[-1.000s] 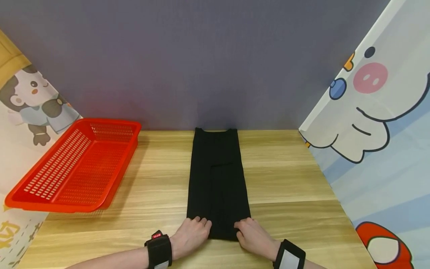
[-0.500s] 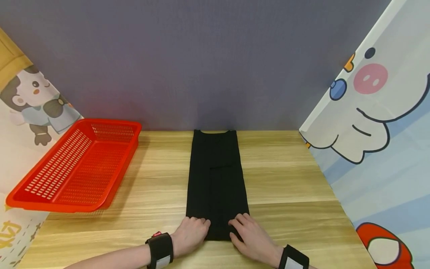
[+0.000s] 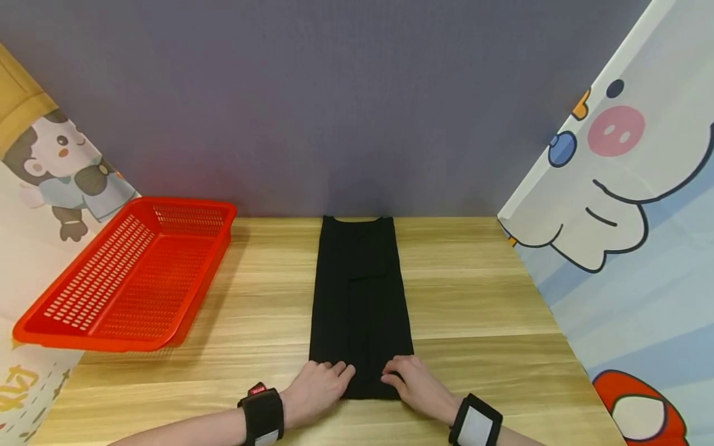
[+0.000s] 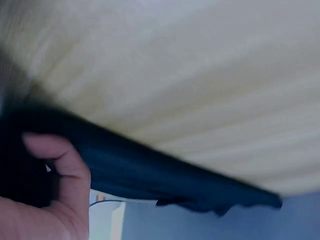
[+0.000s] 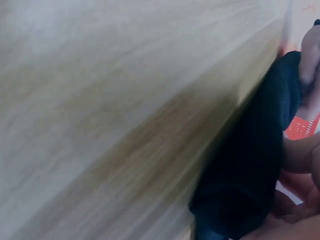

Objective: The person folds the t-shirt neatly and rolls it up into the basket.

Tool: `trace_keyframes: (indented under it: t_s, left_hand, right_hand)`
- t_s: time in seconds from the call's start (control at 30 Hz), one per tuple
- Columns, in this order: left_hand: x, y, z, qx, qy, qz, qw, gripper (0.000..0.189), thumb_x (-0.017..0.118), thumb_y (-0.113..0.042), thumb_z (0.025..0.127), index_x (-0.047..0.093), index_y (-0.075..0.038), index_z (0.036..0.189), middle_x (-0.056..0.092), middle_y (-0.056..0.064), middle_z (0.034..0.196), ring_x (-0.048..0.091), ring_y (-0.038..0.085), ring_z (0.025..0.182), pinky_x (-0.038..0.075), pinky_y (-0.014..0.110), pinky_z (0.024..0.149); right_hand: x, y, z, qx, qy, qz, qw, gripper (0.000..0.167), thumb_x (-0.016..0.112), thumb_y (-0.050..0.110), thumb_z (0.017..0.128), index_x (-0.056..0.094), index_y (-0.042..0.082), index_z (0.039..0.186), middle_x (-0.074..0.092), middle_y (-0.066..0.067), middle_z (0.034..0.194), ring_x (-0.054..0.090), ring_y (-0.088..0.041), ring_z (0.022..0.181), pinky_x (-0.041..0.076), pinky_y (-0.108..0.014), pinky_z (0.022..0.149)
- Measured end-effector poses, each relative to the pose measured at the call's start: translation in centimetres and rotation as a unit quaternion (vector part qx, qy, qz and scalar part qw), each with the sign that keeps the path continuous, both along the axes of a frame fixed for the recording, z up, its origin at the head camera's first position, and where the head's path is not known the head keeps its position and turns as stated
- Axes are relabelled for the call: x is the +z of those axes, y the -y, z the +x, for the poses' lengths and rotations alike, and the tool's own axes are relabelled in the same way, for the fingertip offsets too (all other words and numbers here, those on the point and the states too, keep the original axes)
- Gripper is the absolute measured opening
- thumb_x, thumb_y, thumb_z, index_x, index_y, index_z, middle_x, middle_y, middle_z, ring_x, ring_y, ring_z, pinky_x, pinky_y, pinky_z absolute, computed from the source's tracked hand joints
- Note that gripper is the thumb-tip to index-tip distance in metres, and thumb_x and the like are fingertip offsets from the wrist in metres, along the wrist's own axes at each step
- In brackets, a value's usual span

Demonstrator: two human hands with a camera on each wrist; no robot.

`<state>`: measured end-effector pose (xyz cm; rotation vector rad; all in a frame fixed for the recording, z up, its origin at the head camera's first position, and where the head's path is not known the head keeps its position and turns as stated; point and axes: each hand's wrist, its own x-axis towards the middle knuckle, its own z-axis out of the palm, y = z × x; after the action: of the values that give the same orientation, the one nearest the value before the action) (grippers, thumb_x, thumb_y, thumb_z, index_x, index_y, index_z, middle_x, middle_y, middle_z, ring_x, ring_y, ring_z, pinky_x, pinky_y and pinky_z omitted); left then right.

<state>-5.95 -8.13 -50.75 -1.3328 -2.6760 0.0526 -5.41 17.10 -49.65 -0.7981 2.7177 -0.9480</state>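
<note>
Nearest you, a black wristband on each forearm: left band (image 3: 263,414), right band (image 3: 476,421). Your left hand (image 3: 315,389) grips the near left corner of the black cloth (image 3: 359,310), fingers curled over it; your right hand (image 3: 418,385) pinches its near right corner, thumb and fingers bent in. Cloth lies lengthwise mid-desk, a long panel, creased near the middle, narrowing away from you, its far edge dipped between two corners, at the back of the desk (image 3: 480,297). Red slotted basket (image 3: 145,291) well to the cloth's left. Cartoon-printed sheets flank both sides, left sheet (image 3: 22,248), right sheet (image 3: 658,248). Farthest, plain grey backdrop (image 3: 334,111).
</note>
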Motion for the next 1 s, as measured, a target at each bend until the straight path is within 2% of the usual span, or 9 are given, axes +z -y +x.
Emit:
trace_keyframes:
  t_s: [0.17, 0.27, 0.37, 0.47, 0.67, 0.77, 0.83, 0.93, 1.0]
  left_hand:
    - [-0.1, 0.4, 0.3, -0.056, -0.073, 0.042, 0.9949, 0.038, 0.065, -0.042, 0.091, 0.060, -0.022, 0.122, 0.061, -0.009, 0.097, 0.055, 0.005, 0.068, 0.032, 0.016, 0.046]
    - [-0.3, 0.6, 0.5, -0.075, -0.115, 0.049, 0.9893, 0.035, 0.066, -0.046, 0.092, 0.062, -0.022, 0.116, 0.061, -0.008, 0.104, 0.057, 0.007, 0.076, 0.043, 0.016, 0.053]
    - [-0.4, 0.7, 0.7, -0.086, -0.151, 0.027, 0.9844, 0.029, 0.068, -0.044, 0.091, 0.067, -0.022, 0.110, 0.063, -0.005, 0.111, 0.058, 0.009, 0.084, 0.048, 0.018, 0.064]
    - [-0.2, 0.6, 0.8, -0.091, -0.170, 0.004, 0.9812, 0.022, 0.068, -0.038, 0.090, 0.071, -0.022, 0.105, 0.064, -0.005, 0.111, 0.055, 0.010, 0.088, 0.046, 0.019, 0.070]
    - [0.2, 0.6, 1.0, -0.090, -0.172, -0.006, 0.9810, 0.012, 0.069, -0.029, 0.088, 0.072, -0.023, 0.098, 0.061, -0.007, 0.098, 0.052, 0.010, 0.084, 0.042, 0.020, 0.068]
    - [0.3, 0.6, 0.9, -0.080, -0.154, 0.006, 0.9848, 0.013, 0.070, -0.028, 0.086, 0.072, -0.023, 0.098, 0.062, -0.007, 0.097, 0.054, 0.010, 0.084, 0.042, 0.021, 0.069]
    - [0.5, 0.5, 0.8, -0.070, -0.123, 0.015, 0.9898, 0.013, 0.071, -0.027, 0.087, 0.072, -0.022, 0.099, 0.062, -0.007, 0.095, 0.053, 0.009, 0.084, 0.043, 0.021, 0.069]
    - [0.8, 0.3, 0.5, -0.048, -0.035, 0.031, 0.9978, 0.013, 0.072, -0.026, 0.090, 0.072, -0.019, 0.101, 0.060, -0.007, 0.092, 0.052, 0.008, 0.083, 0.044, 0.020, 0.069]
    - [1.1, 0.2, 0.3, -0.025, 0.044, 0.049, 0.9975, 0.011, 0.070, -0.022, 0.093, 0.073, -0.017, 0.103, 0.059, -0.006, 0.091, 0.052, 0.007, 0.083, 0.046, 0.020, 0.070]
  right_hand:
    - [-0.1, 0.0, -0.5, -0.010, 0.014, -0.007, 0.9998, 0.008, 0.070, 0.011, 0.093, 0.074, 0.011, 0.085, 0.071, 0.004, 0.081, 0.057, 0.005, 0.072, 0.049, -0.017, 0.063]
    - [-0.1, 0.1, -0.7, -0.018, 0.031, -0.016, 0.9992, 0.007, 0.071, 0.010, 0.091, 0.072, 0.012, 0.085, 0.070, 0.006, 0.078, 0.052, 0.007, 0.067, 0.045, -0.016, 0.061]
    - [-0.2, 0.1, -0.8, -0.024, 0.037, -0.020, 0.9988, 0.007, 0.072, 0.009, 0.091, 0.070, 0.013, 0.085, 0.067, 0.007, 0.076, 0.048, 0.008, 0.065, 0.043, -0.016, 0.059]
    - [-0.3, 0.2, -0.8, -0.027, 0.027, -0.017, 0.9991, 0.008, 0.072, 0.009, 0.091, 0.069, 0.014, 0.086, 0.065, 0.008, 0.077, 0.048, 0.007, 0.067, 0.043, -0.016, 0.060]
    - [-0.4, 0.2, -0.4, -0.016, -0.009, -0.014, 0.9997, 0.007, 0.071, 0.007, 0.091, 0.068, 0.014, 0.089, 0.061, 0.007, 0.081, 0.051, 0.004, 0.072, 0.046, -0.017, 0.063]
    - [-0.5, 0.0, 0.0, 0.008, -0.060, -0.005, 0.9981, 0.006, 0.070, 0.008, 0.092, 0.070, 0.013, 0.094, 0.063, 0.006, 0.088, 0.056, 0.000, 0.079, 0.050, -0.020, 0.069]
    - [-0.5, -0.2, 0.3, 0.029, -0.100, 0.008, 0.9946, 0.007, 0.070, 0.012, 0.093, 0.071, 0.014, 0.099, 0.063, 0.007, 0.094, 0.057, -0.003, 0.085, 0.052, -0.022, 0.073]
    - [-0.6, -0.6, 0.7, 0.062, -0.140, 0.033, 0.9877, 0.020, 0.073, 0.026, 0.093, 0.070, 0.015, 0.110, 0.062, 0.007, 0.105, 0.054, -0.006, 0.095, 0.053, -0.025, 0.080]
    - [-0.7, -0.9, 0.9, 0.080, -0.158, 0.046, 0.9832, 0.029, 0.074, 0.031, 0.091, 0.069, 0.014, 0.114, 0.061, 0.006, 0.109, 0.053, -0.007, 0.098, 0.053, -0.026, 0.083]
